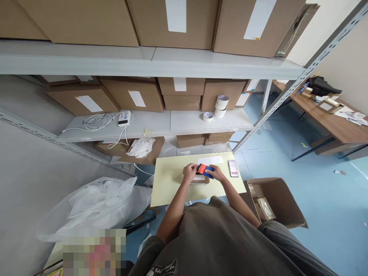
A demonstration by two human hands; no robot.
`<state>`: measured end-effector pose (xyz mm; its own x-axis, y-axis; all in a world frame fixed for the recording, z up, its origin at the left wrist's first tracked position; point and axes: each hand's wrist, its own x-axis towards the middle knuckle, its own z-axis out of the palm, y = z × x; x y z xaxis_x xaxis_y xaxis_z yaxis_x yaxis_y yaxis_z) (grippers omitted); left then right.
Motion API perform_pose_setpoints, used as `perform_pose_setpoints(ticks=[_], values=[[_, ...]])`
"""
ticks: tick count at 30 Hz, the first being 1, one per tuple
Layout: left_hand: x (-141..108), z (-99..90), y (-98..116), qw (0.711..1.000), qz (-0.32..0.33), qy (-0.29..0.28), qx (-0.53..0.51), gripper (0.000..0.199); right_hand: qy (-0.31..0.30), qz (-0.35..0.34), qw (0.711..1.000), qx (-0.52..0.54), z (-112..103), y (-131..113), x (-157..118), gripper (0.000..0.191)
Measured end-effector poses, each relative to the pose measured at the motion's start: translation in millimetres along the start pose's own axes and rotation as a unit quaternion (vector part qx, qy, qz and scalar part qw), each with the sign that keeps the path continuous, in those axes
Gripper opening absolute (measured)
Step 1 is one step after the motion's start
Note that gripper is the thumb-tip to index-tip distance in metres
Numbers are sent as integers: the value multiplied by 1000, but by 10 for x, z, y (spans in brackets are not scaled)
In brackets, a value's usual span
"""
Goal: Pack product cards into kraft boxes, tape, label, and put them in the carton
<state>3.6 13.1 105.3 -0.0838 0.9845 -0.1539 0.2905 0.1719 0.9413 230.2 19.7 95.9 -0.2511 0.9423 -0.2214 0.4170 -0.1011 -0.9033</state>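
A: What occupies the centre of the desk [166, 191]?
B: A small box [200, 181], with the blue-and-orange piece [202, 168] held just above it, its long axis running from ten o'clock to four.

A: The fingers?
B: Right hand [217, 173]: fingers closed on the blue end. Left hand [190, 172]: fingers drawn in at the black end; whether they pinch it or merely touch it, I cannot tell from where I stand.

A: And the step in hand?
B: Two-handed handling of the piece over the box, I judge; turning it or readying it, the pose would suit either.

A: What does the next move call for?
B: A firm right hold, I should say, with the left fingers guiding the black end, and care for the box rim beneath, since the piece lies aslant.

A: The surroundings, taking the box as the dial's centre?
B: White sheet [211, 160] at one o'clock; phone [233, 168] just short of three; open carton [287, 199] between three and four, off the desk.
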Motion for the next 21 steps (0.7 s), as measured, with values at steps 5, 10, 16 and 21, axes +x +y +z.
perform_pose_setpoints(ticks=[5,10,16,21], values=[[-37,-40,-91,997,10,71,13,28,-32,21,998,-40,-27,-14,104,57],[-20,-282,-224,993,-22,105,50,29,-65,28,991,-110,-66,-35,166,57],[8,-782,-553,976,-105,163,96,27,-58,72,967,-236,-175,22,162,60],[-46,-842,-900,967,-158,165,115,32,-62,116,941,-312,10,-89,270,59]])
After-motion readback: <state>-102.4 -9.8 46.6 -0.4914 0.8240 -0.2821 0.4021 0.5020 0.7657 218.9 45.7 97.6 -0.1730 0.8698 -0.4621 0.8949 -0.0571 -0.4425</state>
